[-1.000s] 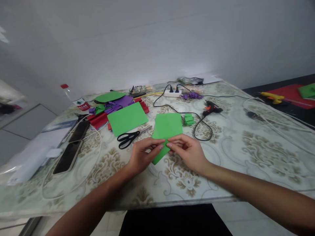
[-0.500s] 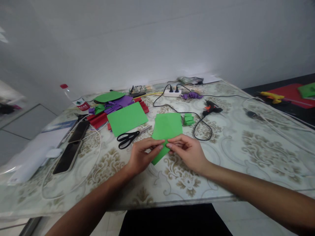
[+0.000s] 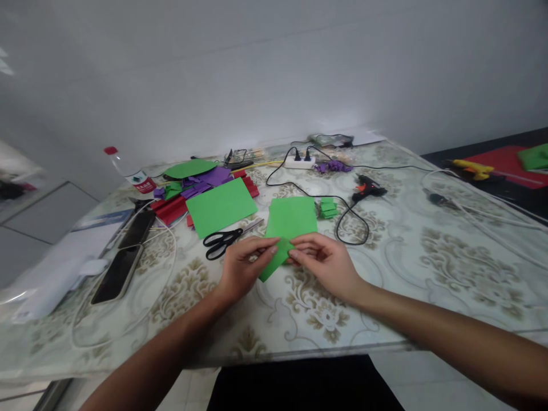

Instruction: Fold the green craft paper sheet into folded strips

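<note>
Between my two hands is a small piece of green paper [image 3: 274,261], slanted, with one corner pointing down to the left. My left hand [image 3: 245,264] pinches its left edge between thumb and fingers. On the right side, the thumb and fingertips of my right hand [image 3: 326,261] close on the same piece. Just beyond my fingers lies a green paper sheet [image 3: 293,216], partly covered by the held piece. Black-handled scissors [image 3: 223,242] rest left of that sheet, near my left hand. A small stack of folded green paper strips [image 3: 328,209] sits to its right.
Another green sheet [image 3: 221,206] lies over red and purple paper scraps [image 3: 209,180] at the back left. A black glue gun [image 3: 367,188] trails its cord to a white power strip [image 3: 299,162]. A bottle [image 3: 139,180], phone [image 3: 117,274] and white cable are left.
My left hand has shifted slightly left, so the fingertips of my two hands are farther apart. More of the held green paper shows between them, its lower corner a little up and left.
</note>
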### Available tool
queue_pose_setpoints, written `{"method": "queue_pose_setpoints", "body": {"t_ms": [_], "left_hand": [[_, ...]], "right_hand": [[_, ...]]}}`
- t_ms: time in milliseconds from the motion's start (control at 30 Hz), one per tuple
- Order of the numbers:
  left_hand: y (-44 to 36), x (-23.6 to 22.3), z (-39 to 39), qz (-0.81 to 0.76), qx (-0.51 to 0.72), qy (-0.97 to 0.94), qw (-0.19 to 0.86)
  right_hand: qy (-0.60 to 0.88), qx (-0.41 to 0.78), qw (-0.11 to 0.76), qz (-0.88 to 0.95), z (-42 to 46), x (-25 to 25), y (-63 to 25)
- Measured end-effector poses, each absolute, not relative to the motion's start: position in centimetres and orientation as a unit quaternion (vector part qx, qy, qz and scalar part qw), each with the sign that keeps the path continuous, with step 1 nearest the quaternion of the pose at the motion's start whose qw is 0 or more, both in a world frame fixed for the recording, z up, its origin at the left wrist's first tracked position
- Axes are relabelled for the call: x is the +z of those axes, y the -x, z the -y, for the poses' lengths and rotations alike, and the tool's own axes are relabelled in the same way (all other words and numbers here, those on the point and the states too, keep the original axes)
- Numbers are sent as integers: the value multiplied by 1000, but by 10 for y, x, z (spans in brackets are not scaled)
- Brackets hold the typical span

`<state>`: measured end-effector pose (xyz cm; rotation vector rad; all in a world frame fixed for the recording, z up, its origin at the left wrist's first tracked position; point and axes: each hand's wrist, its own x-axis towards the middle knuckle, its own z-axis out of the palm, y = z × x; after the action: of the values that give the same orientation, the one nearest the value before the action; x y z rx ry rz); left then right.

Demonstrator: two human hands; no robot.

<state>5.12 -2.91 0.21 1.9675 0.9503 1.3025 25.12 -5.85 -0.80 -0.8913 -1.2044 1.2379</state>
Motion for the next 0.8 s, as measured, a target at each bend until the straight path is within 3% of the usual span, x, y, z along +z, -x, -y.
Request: {"method": "queue_pose_setpoints", "body": {"t_ms": [800], "left_hand": [[-51,3,29,-364,495,-734,289]], "right_hand": [[389,537,547,510,59,-2,-251]]}}
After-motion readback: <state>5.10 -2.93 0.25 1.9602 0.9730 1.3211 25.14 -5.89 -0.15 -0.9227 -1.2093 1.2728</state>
